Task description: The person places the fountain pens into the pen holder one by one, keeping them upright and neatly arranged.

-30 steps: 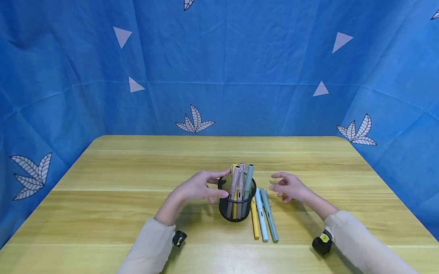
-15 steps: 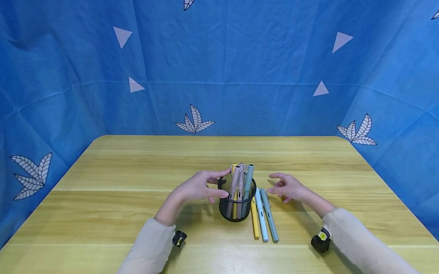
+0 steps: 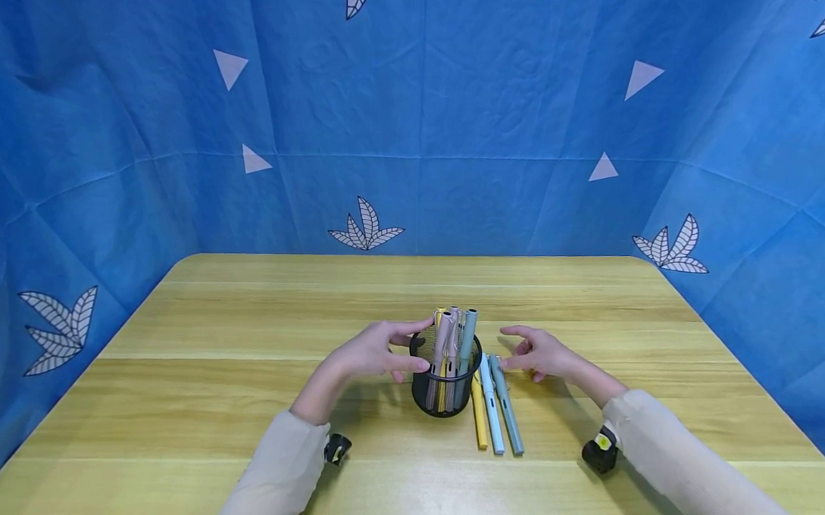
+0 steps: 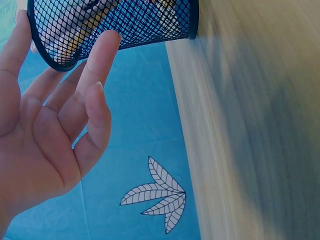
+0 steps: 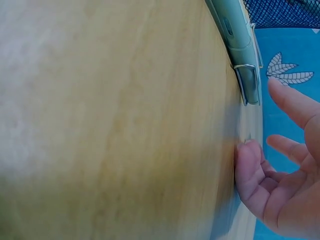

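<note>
A black mesh pen holder point(image 3: 424, 397) stands mid-table with several pens upright in it: lilac pens point(image 3: 442, 341), a yellow one and a teal pen point(image 3: 467, 335). My left hand point(image 3: 369, 353) holds it from the left, thumb on the near rim and index finger at the far rim. Right of the holder lie a yellow pen point(image 3: 480, 422), a light blue pen point(image 3: 492, 418) and a teal pen point(image 3: 509, 421), side by side. My right hand point(image 3: 547, 354) holds nothing; its thumb is right by the teal pen's cap end, fingers loosely bent near the tabletop point(image 5: 125, 125).
Both forearms wear pale sleeves, with a black wrist camera point(image 3: 337, 448) on the left and another black camera point(image 3: 600, 455) on the right. A blue cloth point(image 3: 489, 96) with leaf and triangle prints hangs behind the table and along its sides.
My right hand has shifted slightly left, bringing its thumb closer to the lying teal pen. My left hand, the pen holder and the pens have stayed where they were.
</note>
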Available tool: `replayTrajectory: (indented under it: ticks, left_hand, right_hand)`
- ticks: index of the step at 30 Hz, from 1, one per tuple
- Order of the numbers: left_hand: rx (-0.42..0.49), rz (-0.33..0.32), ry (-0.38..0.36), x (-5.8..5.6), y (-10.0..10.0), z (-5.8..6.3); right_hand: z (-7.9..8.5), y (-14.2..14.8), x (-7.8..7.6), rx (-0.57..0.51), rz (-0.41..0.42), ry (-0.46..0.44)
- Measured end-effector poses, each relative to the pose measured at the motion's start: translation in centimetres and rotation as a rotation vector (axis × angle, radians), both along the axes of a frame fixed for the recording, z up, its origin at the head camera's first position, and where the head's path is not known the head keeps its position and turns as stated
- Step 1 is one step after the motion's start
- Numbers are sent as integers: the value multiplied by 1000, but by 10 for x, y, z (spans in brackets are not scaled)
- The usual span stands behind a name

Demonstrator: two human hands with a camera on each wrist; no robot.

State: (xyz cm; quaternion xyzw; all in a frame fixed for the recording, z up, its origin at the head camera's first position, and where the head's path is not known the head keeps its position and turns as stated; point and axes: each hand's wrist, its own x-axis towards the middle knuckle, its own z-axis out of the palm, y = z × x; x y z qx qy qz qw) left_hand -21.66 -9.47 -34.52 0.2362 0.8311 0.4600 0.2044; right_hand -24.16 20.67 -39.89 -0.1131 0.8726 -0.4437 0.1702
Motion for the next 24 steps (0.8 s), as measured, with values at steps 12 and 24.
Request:
replayTrajectory:
  ticks: [12, 24]
  left_hand:
    - [-2, -6, 4, 0, 0, 0]
    - [5, -9, 11, -1, 0, -2]
  right_hand:
    - [3, -1, 1, 50, 104, 22]
    - [5, -5, 2, 99, 216, 42]
